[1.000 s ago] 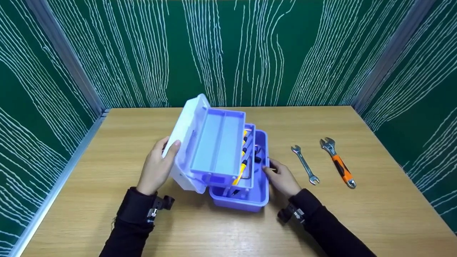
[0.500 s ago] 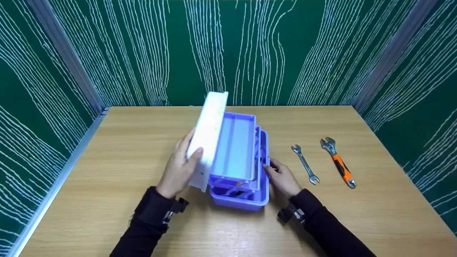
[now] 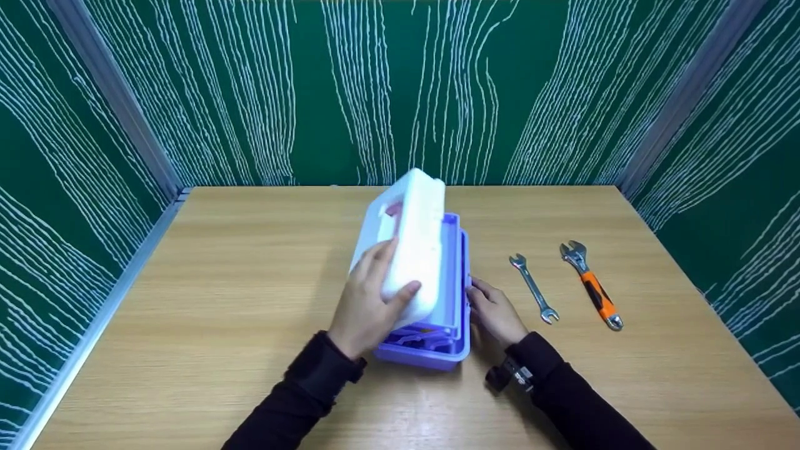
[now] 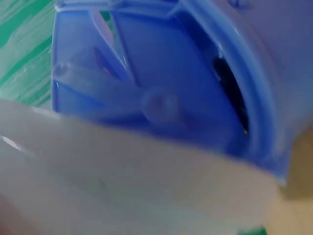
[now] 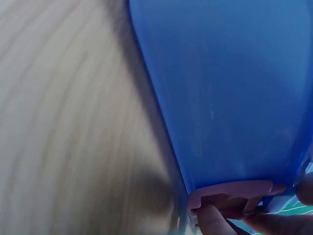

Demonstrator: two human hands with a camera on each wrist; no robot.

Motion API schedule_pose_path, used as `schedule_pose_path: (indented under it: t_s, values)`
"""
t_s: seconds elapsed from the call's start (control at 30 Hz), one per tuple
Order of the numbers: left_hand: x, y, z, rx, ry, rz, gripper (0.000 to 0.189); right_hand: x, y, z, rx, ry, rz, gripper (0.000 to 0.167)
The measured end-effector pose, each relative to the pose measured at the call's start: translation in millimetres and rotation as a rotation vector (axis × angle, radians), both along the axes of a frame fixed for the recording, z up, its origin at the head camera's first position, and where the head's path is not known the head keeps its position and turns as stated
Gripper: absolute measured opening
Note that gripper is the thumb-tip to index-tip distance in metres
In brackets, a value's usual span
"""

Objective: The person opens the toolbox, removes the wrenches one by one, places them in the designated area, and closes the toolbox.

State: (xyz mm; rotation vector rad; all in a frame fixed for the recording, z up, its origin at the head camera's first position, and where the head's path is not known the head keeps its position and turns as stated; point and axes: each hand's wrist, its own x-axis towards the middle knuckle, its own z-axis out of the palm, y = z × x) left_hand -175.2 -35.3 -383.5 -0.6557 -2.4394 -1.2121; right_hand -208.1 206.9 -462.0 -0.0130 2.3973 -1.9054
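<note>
A purple plastic toolbox [image 3: 422, 356] stands on the table with its white lid [image 3: 428, 250] tilted partway over the stepped inner trays [image 3: 450, 269]. My left hand [image 3: 369, 306] grips the lid's near end, thumb on the front face and fingers over the top. At the box's right side, my right hand [image 3: 497, 312] holds the wall. In the right wrist view its fingers [image 5: 215, 220] hook into a pinkish latch [image 5: 232, 188], with the thumb near the rim. A folding tray arm [image 4: 107, 93] shows beneath the lid in the left wrist view. Most of the tray contents are hidden.
Right of the box lie a double open-ended wrench [image 3: 534, 289] and an adjustable wrench [image 3: 594, 284] with an orange and black handle. Green walls with white streaks enclose the wooden table [image 3: 219, 300] at the back and sides.
My left hand has swung the lid up and rightward over the box, and the trays have folded inward under it. The right hand stays at the box's side; both wrenches lie still.
</note>
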Motion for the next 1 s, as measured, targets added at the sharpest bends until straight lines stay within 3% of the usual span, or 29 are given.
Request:
schedule_pose_path:
  t_s: [0.3, 0.53, 0.77, 1.0]
  values:
    - [11.8, 31.8, -5.6, -0.333, 0.147, 0.033, 0.08, -0.2, -2, -1.8, -0.031, -0.001, -0.021, 0.045]
    - [16.5, 50.5, -16.2, -0.524, 0.286, 0.09, 0.08, -0.2, 0, -1.3, 0.048, 0.037, -0.034, 0.044]
    - [19.7, 63.4, -26.5, -0.677, 0.377, 0.134, 0.079, -0.5, 3, -2.1, 0.114, 0.053, -0.032, 0.043]
    - [20.7, 69.6, -34.5, -0.757, 0.402, 0.145, 0.08, 0.0, 5, -1.7, 0.127, 0.054, -0.013, 0.044]
